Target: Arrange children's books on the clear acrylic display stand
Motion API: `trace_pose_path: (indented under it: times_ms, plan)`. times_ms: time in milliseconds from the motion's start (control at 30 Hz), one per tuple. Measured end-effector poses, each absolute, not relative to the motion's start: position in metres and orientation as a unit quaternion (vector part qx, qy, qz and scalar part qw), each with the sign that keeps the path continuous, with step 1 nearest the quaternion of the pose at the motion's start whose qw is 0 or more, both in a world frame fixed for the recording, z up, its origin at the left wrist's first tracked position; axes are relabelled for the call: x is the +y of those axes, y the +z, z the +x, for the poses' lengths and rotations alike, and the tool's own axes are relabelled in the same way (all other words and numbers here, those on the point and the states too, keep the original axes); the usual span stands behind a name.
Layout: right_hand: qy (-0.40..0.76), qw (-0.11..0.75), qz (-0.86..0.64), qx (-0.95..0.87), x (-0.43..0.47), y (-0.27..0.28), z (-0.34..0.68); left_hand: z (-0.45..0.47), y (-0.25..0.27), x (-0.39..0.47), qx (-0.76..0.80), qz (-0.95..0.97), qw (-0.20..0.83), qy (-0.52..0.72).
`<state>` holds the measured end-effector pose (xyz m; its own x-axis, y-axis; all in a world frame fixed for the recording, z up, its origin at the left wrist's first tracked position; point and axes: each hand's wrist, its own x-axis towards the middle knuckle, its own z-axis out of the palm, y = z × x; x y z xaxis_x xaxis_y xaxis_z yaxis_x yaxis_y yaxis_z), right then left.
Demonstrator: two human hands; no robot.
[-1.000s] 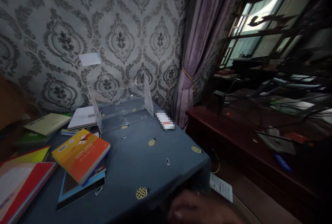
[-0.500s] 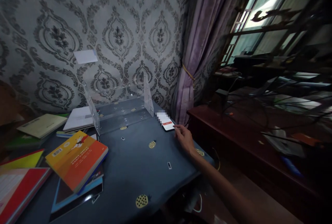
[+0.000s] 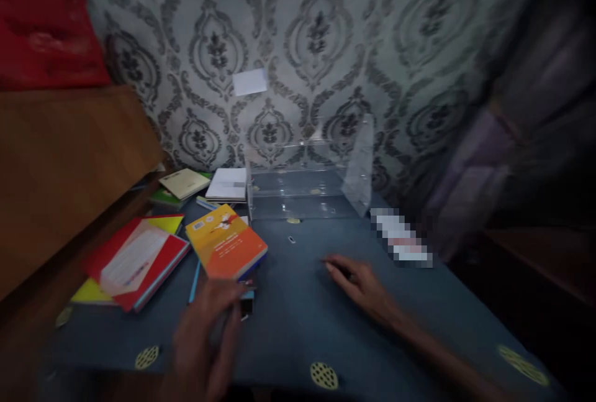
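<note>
My left hand (image 3: 205,333) is blurred, low in front of the stacked books, with thumb and fingers apart and nothing seen in them. Just beyond it lies an orange and yellow book (image 3: 228,242), on top of a darker blue-edged book partly covered by the hand. My right hand (image 3: 361,284) hovers over or rests on the blue tablecloth (image 3: 298,321); its fingers are loosely bent with a gap to the thumb, holding nothing. To its right lies a phone (image 3: 403,239), its screen pixelated. A clear acrylic rack (image 3: 357,169) stands behind both hands.
At the left lie a red book (image 3: 139,259), a cream book (image 3: 185,183) and a white book (image 3: 226,183). A brown box-like surface (image 3: 69,172) rises on the far left. Patterned wallpaper (image 3: 321,35) backs the table, with a purple curtain (image 3: 479,166) at right.
The view has swung left. My right hand has drawn away from the phone, which stays on the table, and my left hand has come into view by the books.
</note>
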<state>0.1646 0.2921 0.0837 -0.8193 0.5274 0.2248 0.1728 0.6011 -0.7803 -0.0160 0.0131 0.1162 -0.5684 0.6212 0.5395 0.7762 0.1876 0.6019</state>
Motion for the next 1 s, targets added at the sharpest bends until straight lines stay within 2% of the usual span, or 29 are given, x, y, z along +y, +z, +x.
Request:
trace_pose_path:
  times_ms: [133,267,367,467,667,1000]
  plan:
    - [0.431,0.213,-0.107,-0.871,0.262,0.091,0.091,-0.07,0.109,0.013,-0.806,-0.36,0.168,-0.439]
    - [0.498,0.232,-0.081,-0.832,0.242,0.079,0.025,-0.119,0.077,0.025,-0.832,-0.266,0.083,-0.479]
    - [0.533,0.253,-0.094,-0.802,0.232,0.059,0.0,-0.127,0.059,0.029,-0.833,-0.252,0.065,-0.488]
    - [0.523,0.289,-0.106,-0.795,0.225,0.044,-0.003,-0.121,0.053,0.03,-0.827,-0.256,0.074,-0.496]
    - [0.502,0.306,-0.119,-0.8,0.222,0.043,0.006,-0.12,0.052,0.028,-0.829,-0.256,0.073,-0.491]
    - [0.496,0.276,-0.127,-0.814,0.219,0.038,0.008,-0.108,0.06,0.025,-0.853,-0.279,0.109,-0.428]
